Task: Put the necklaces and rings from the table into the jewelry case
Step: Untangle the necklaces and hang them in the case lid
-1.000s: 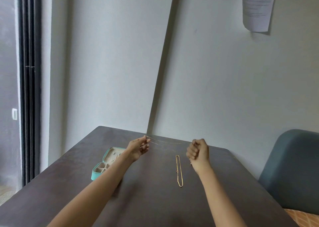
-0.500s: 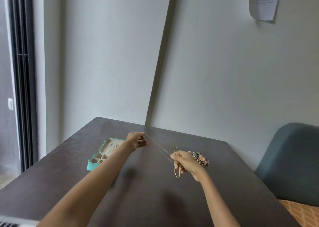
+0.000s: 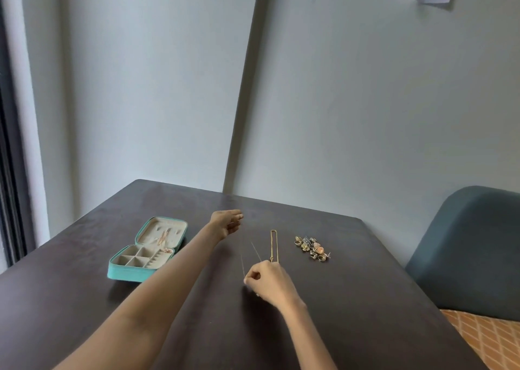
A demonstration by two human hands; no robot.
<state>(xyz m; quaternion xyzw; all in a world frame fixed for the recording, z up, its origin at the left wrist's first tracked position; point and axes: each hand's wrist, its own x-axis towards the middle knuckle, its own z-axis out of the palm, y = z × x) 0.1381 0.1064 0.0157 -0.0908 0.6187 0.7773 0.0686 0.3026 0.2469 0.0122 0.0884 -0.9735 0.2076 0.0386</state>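
Observation:
A thin silver necklace (image 3: pixel 255 251) is stretched between my two hands above the dark table (image 3: pixel 351 299). My left hand (image 3: pixel 227 222) holds its far end, right of the case. My right hand (image 3: pixel 267 281) pinches the near end, closer to me. The teal jewelry case (image 3: pixel 126 271) lies open at the left, with pale compartments and some pieces inside. A gold necklace (image 3: pixel 273 245) lies straight on the table just beyond my right hand. A cluster of several rings (image 3: pixel 311 247) sits to its right.
A grey-blue chair back (image 3: pixel 472 251) stands at the table's right side, with an orange patterned cushion (image 3: pixel 489 341) below it. The wall is close behind the far table edge. A dark window frame (image 3: pixel 8 172) runs down the left.
My right hand has pulled back toward me with the silver necklace's end, away from the gold necklace. My left hand has stayed near the case. The view has tilted down.

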